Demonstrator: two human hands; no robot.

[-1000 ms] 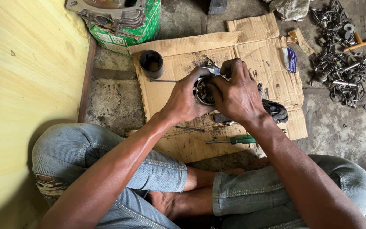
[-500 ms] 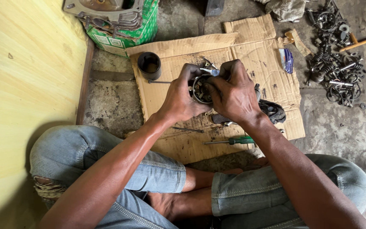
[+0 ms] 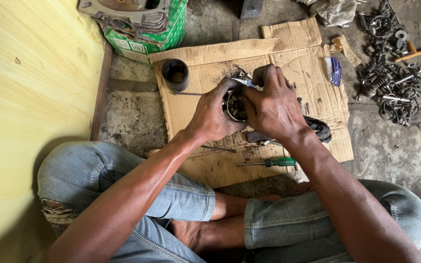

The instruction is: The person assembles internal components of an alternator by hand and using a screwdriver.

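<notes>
From the head view, we sat cross-legged on the concrete floor [image 3: 137, 119] with a sheet of cardboard [image 3: 210, 165] spread before our knees. Our left hand [image 3: 210, 114] was clamped around a small round metal part [image 3: 234, 106], cupping it from the left side above the middle of the cardboard. Our right hand [image 3: 274, 104] closed over the same part from the right, its fingertips pinching a thin bright metal piece [image 3: 243, 82] at the part's far rim. What that piece was we could not tell, since our fingers hid most of it.

A dark cylinder [image 3: 175, 74] stood upright near the cardboard's far left corner, with a thin rod [image 3: 187, 93] lying just beside it. A green-handled screwdriver [image 3: 269, 162] lay along the near edge, a black rag [image 3: 318, 128] toward the right edge, and a small blue packet [image 3: 334, 71] toward the far right corner. Off the cardboard, a heap of springs and rings [image 3: 391, 83] sat on the floor at far right, and a green box [image 3: 144, 27] at far left.

To do this well, we judged, the left hand had to keep the part steady while the right worked the thin piece gently, without prying sideways.
</notes>
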